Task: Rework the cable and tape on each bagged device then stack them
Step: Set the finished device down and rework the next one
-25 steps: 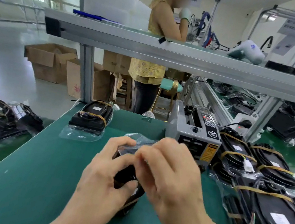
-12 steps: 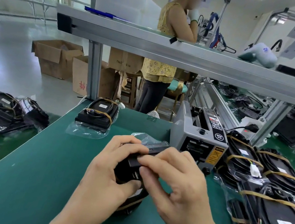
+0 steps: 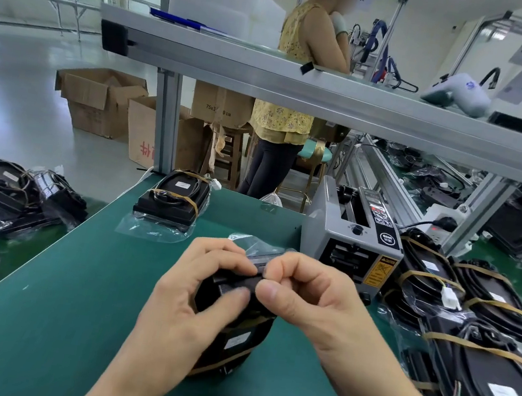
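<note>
Little of the writing can be read. A cardboard box (image 3: 222, 105) under the shelf carries "75x3…0 CM", partly hidden, and a lower box (image 3: 147, 135) shows red characters. The grey tape dispenser (image 3: 352, 241) has a yellow warning sticker (image 3: 378, 274) and a round black badge, both too small to read. White labels on the devices are illegible.

At the middle of the green surface (image 3: 56, 286), the left hand (image 3: 184, 304) holds a black bagged device (image 3: 234, 328) upright, its grip curled around the top with the thumb on the near face. The right hand (image 3: 309, 298) has its grip pinching something at the device's top edge, too small to tell. A tan tape band crosses the device's lower part.

A finished device (image 3: 170, 200) in a clear bag lies at the far edge of the surface. More taped devices (image 3: 476, 328) crowd the right side, and others (image 3: 1, 195) lie to the left.

An aluminium shelf (image 3: 334, 97) spans above, bearing a white handheld tool (image 3: 458, 94). A person (image 3: 290, 101) in a yellow top stands behind it. The floor is pale and glossy, with windows at far left.
</note>
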`<state>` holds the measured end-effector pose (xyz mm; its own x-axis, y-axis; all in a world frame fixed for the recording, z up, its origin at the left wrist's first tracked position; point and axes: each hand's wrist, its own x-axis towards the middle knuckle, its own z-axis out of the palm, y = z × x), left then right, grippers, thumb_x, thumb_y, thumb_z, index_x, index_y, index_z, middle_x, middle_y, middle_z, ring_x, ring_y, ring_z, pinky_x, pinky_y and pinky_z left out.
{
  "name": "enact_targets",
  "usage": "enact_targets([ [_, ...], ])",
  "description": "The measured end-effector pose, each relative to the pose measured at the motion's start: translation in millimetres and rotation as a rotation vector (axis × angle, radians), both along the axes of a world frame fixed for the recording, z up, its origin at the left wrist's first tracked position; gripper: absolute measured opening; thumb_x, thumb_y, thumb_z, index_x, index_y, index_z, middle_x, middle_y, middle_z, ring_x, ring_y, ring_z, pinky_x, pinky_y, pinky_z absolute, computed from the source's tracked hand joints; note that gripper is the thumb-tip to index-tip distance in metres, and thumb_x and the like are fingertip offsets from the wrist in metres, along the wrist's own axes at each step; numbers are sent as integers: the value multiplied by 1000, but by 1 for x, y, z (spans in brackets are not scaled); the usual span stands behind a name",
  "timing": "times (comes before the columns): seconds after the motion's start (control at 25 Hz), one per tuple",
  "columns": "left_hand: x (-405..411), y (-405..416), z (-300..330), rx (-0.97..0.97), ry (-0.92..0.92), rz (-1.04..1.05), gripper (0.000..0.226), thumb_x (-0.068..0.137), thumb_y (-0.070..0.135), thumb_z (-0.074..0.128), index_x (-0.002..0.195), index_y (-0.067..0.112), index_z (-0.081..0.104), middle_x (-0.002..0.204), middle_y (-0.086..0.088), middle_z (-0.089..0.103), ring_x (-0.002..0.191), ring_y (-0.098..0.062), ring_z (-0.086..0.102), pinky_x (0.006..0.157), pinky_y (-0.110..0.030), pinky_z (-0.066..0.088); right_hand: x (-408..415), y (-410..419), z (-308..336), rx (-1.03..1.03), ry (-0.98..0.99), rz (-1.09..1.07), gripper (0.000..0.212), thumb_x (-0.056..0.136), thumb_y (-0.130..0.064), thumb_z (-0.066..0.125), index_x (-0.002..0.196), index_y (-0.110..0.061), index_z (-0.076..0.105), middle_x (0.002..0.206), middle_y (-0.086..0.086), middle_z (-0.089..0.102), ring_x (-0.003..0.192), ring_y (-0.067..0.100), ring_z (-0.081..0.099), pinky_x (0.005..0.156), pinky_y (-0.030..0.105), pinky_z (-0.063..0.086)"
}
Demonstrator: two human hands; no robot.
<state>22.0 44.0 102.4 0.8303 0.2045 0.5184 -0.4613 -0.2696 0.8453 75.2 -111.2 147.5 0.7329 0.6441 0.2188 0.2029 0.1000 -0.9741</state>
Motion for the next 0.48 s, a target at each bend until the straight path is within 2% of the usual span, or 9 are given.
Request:
enact_targets([
  [0.12,1,-4,-3,-59,-33,4,14,86,29,63,95,35,72,103,6,59,103,-12,59,89,-16,43,7,-8,9,-78,44,151,14,81,-16,63,69,-24,63,56,-12,44,54,5,35,55,18,30],
  [0.28,1,-7,-8,-38,-48,-27,22,87,36,59,106,36,71,104,4,59,103,-23,58,92,-41,44,15,-9,16,-224,26,230,11,83,-17,61,72,-21,62,59,-13,45,57,5,35,52,16,30],
  [0.36,2,-6,-9,-41,-70,-41,23,84,38,62,104,36,72,102,4,59,99,-24,59,88,-41,44,17,-9,17,-259,21,231,10,83,-19,63,73,-21,63,59,-10,43,59,7,34,52,16,30],
  [0.48,2,-5,-8,-63,-124,-15,17,79,33,69,95,34,73,97,2,61,92,-21,61,83,-31,47,18,-8,16,-262,9,203,10,82,-21,64,72,-23,65,64,6,40,60,9,34,53,17,31],
])
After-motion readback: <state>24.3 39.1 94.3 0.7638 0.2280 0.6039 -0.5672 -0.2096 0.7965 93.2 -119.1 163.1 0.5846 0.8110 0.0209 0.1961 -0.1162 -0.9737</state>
